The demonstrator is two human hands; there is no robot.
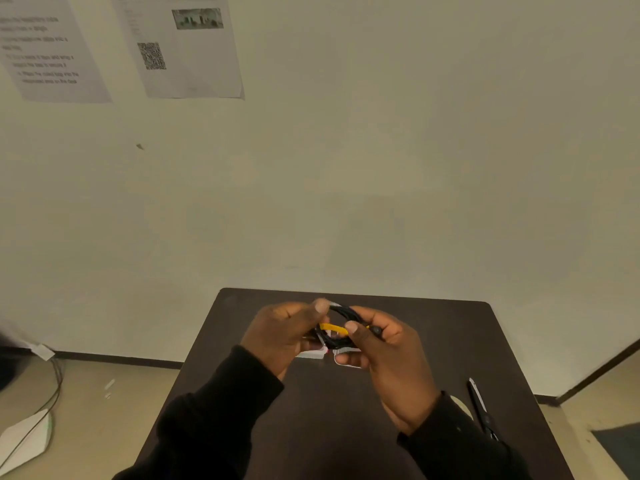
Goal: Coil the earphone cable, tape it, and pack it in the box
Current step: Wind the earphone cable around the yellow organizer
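While both hands hover over the dark table point(311, 427), lower middle of frame | left hand point(280, 336) and right hand point(388, 348) fingers pinching the coiled black earphone cable point(341, 315) with yellow tape point(332, 328) | scissors point(481, 408) lying lower right

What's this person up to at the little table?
A person holds a coiled black cable over a dark table with both hands, left hand and right hand. A yellow strip, possibly tape, crosses the coil. A white box lies under the hands; scissors rest to the right.
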